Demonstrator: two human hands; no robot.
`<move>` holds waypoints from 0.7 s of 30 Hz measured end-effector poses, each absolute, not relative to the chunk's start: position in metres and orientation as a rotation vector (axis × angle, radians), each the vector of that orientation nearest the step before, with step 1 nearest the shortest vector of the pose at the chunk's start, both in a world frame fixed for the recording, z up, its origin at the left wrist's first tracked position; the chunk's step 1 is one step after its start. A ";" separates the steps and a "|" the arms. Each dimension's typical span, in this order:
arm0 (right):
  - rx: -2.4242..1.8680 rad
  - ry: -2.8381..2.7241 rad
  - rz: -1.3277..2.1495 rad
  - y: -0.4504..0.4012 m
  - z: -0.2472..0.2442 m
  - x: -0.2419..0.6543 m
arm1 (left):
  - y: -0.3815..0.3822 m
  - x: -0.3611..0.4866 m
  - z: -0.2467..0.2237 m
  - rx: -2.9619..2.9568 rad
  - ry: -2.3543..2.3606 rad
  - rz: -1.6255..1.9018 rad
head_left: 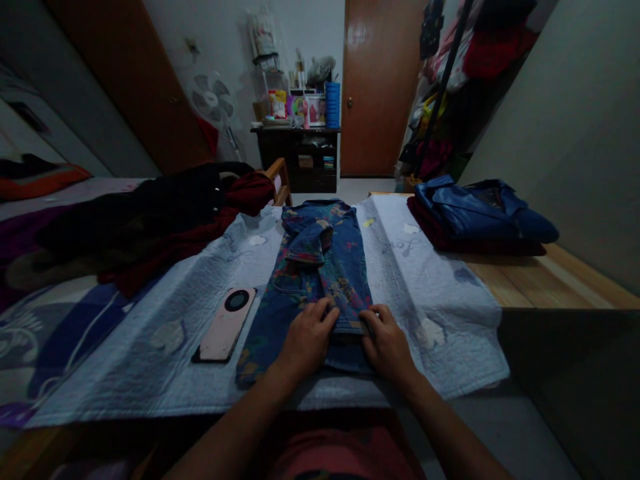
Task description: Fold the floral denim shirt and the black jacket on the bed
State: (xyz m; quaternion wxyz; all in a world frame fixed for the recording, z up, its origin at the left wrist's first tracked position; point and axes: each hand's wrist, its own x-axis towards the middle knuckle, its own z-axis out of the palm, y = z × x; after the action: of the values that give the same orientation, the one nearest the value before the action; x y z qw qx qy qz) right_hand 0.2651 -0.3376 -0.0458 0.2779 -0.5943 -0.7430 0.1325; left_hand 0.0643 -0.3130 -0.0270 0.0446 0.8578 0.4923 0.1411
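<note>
A blue denim jacket (345, 243) with a floral pattern lies partly folded on a pale quilt. One sleeve (306, 241) is turned in across its upper part, its cuff opening towards me. At the near end, my left hand (311, 333) has its fingers curled on the left side of a folded-over section. My right hand (390, 343) pinches the right edge of that same section, fingers closed on the cloth. The thumb tips are partly hidden by the fabric. To the left of the jacket rests a pink phone (227, 333) with a round black camera.
Folded denim clothes (485, 210) are stacked on a dark red garment at the right, by a wooden ledge (520, 280). Dark clothes (165, 207) are heaped at the left. The quilt (170, 360) hangs over the near edge. A dark cabinet (300, 160) stands at the back.
</note>
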 end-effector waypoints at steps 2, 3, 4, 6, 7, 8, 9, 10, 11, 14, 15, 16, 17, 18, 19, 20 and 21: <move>-1.689 -1.938 0.310 -0.338 -0.048 0.264 | -0.312 0.065 -0.027 2.650 1.444 0.367; -1.735 -1.924 0.297 -0.337 -0.049 0.264 | -0.312 0.065 -0.027 2.643 1.442 0.350; -1.769 -1.928 0.295 -0.337 -0.049 0.264 | -0.311 0.065 -0.027 2.620 1.460 0.353; -1.806 -1.958 0.323 -0.335 -0.048 0.263 | -0.312 0.065 -0.025 2.538 1.527 0.423; -1.819 -1.965 0.342 -0.335 -0.047 0.263 | -0.312 0.066 -0.024 2.486 1.565 0.479; -1.828 -1.964 0.358 -0.335 -0.047 0.262 | -0.312 0.066 -0.023 2.437 1.594 0.539; -1.830 -1.958 0.372 -0.335 -0.046 0.261 | -0.313 0.067 -0.023 2.397 1.611 0.597; -1.821 -1.949 0.384 -0.335 -0.045 0.260 | -0.314 0.069 -0.022 2.367 1.617 0.652; -1.799 -1.936 0.391 -0.335 -0.045 0.259 | -0.315 0.070 -0.021 2.347 1.616 0.704; -1.653 -1.874 0.352 -0.336 -0.045 0.259 | -0.317 0.072 -0.021 2.340 1.604 0.835; -1.596 -1.842 0.316 -0.336 -0.045 0.259 | -0.317 0.073 -0.021 2.358 1.607 0.852; -1.545 -1.816 0.277 -0.336 -0.046 0.260 | -0.317 0.073 -0.021 2.389 1.611 0.845; -1.506 -1.796 0.241 -0.336 -0.046 0.261 | -0.318 0.073 -0.021 2.431 1.614 0.811; -1.483 -1.787 0.214 -0.336 -0.047 0.262 | -0.318 0.073 -0.021 2.479 1.613 0.749; -1.478 -1.788 0.197 -0.336 -0.049 0.263 | -0.319 0.073 -0.021 2.523 1.611 0.666; -1.488 -1.798 0.191 -0.337 -0.050 0.264 | -0.319 0.073 -0.021 2.560 1.613 0.573; -1.509 -1.816 0.194 -0.338 -0.052 0.266 | -0.320 0.072 -0.020 2.590 1.618 0.480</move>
State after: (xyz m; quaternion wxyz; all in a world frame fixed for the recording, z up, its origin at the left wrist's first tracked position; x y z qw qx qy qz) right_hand 0.2655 -0.3381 -0.0515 0.3768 -0.5899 -0.7102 0.0760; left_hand 0.0721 -0.3197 -0.0205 0.0252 0.8376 0.5231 0.1553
